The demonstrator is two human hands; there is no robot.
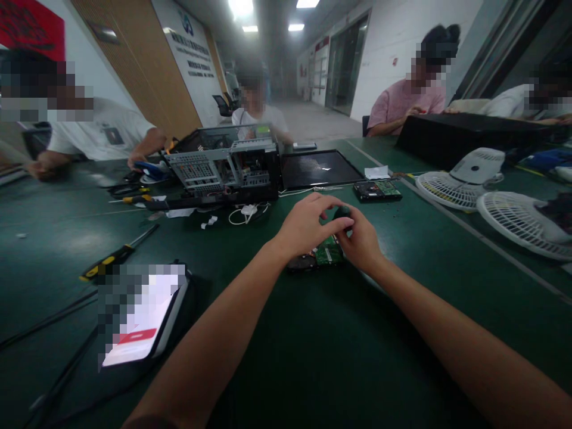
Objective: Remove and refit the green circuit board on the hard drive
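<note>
A hard drive (pixel 329 255), its green circuit board facing up, lies on the table under my hands. Above it stands a screwdriver (pixel 342 213) with a dark rounded handle; its shaft is hidden by my fingers. My right hand (pixel 361 238) is closed around the handle from the right. From the left, my left hand (pixel 306 223) reaches over the drive, thumb and forefinger closed about the same handle. My hands cover much of the drive's far side.
An opened computer case (pixel 223 170) and a dark flat panel (pixel 319 168) stand ahead. Another hard drive (pixel 378 190) lies beyond my right hand, near white fans (pixel 451 189). Left are a yellow-black screwdriver (pixel 109 262), a lit phone (pixel 147 322) and cables. Several people sit around the table.
</note>
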